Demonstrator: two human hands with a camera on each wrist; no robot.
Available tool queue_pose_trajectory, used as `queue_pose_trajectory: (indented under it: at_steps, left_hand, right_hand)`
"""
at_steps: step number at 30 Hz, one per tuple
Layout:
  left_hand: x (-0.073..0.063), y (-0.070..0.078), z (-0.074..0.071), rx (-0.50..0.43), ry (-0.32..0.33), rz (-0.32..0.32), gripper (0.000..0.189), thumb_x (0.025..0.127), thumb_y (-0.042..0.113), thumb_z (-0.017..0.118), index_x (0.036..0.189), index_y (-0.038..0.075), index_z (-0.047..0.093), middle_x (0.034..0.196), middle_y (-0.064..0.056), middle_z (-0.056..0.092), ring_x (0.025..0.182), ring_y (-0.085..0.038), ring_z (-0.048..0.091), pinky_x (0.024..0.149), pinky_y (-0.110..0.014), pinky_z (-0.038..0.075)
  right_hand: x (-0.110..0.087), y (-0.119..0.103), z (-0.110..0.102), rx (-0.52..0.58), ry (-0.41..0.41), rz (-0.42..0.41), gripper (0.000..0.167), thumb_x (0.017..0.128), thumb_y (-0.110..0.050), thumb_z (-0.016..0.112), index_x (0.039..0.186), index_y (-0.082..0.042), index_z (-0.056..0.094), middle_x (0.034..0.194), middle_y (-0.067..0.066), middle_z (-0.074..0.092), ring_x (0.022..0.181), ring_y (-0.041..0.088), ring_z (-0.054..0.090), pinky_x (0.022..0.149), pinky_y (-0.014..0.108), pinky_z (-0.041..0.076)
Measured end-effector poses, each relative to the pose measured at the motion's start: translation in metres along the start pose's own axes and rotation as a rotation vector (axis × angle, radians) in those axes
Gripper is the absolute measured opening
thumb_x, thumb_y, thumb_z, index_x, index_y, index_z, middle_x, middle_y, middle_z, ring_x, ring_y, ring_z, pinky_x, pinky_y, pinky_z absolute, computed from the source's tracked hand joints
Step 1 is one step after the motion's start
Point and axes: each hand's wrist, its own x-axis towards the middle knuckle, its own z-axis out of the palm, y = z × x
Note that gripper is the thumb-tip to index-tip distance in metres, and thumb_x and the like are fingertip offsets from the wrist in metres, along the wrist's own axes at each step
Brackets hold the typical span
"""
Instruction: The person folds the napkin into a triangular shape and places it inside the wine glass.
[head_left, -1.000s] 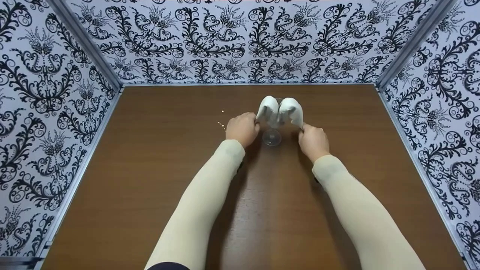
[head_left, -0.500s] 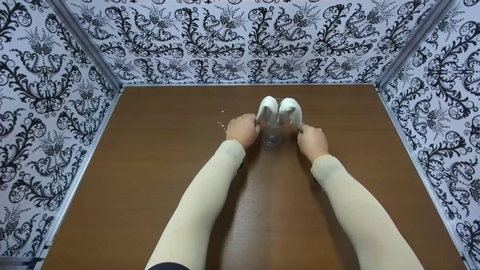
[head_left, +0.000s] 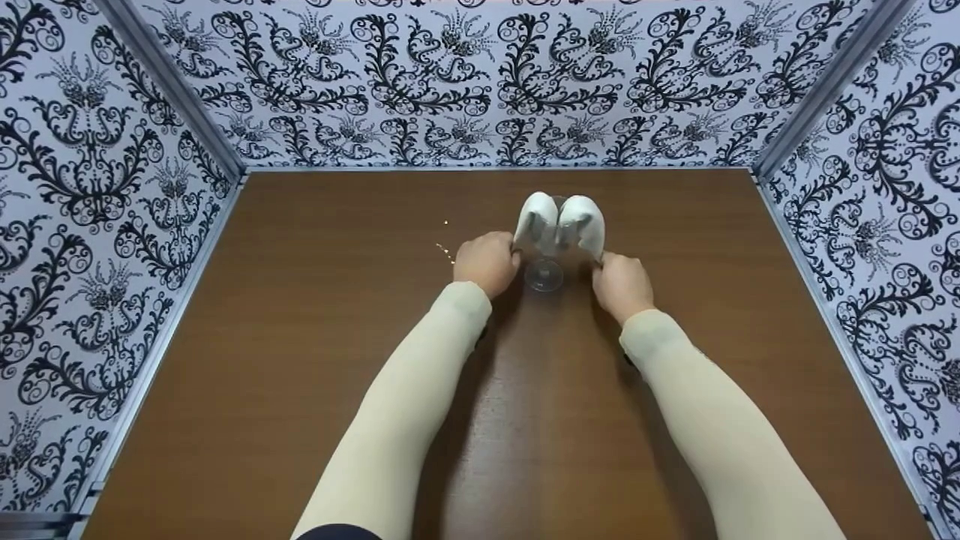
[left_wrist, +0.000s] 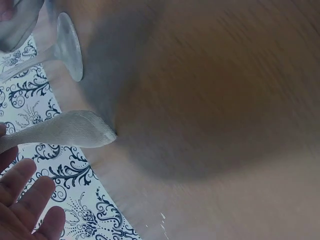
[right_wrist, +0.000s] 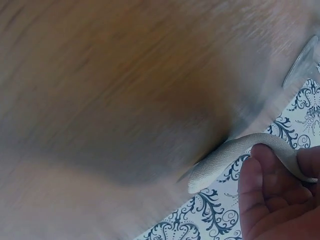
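A stemmed glass (head_left: 544, 276) stands upright toward the back of the table, its round foot on the wood. From its bowl a white cloth napkin (head_left: 582, 210) spills out in two rounded lobes, one to each side. My left hand (head_left: 486, 262) pinches the left lobe's lower edge; in the left wrist view the other fingers spread loosely below the napkin (left_wrist: 70, 130). At the right lobe's drooping edge, my right hand (head_left: 624, 286) holds the cloth. The right wrist view has the thumb and curled fingers around the napkin's curved edge (right_wrist: 225, 159). Cloth hides most of the bowl.
The brown wooden table (head_left: 337, 390) reaches to patterned black-and-white walls (head_left: 420, 82) at the back and both sides, with metal rails in the corners. A few small bright specks (head_left: 445, 252) show on the wood left of my left hand.
Both hands have shifted slightly toward me, the right one also a little to the left, while keeping their hold on the napkin. The glass stays in place.
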Motion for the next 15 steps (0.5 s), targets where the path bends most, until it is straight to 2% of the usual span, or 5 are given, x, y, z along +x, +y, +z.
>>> queue_pose_trajectory:
  at_steps: [15]
  left_hand:
    - [-0.001, -0.0003, 0.0038, 0.028, -0.041, -0.011, 0.024, 0.103, 0.034, 0.062, 0.102, 0.015, 0.076, 0.107, -0.003, 0.08, 0.1, -0.027, 0.077, 0.086, -0.051, 0.061]
  right_hand:
    - [0.0004, -0.0032, -0.0011, -0.017, -0.044, 0.014, 0.025, 0.106, -0.016, 0.057, 0.087, -0.002, 0.065, 0.09, 0.024, 0.076, 0.077, 0.039, 0.072, 0.068, 0.055, 0.054]
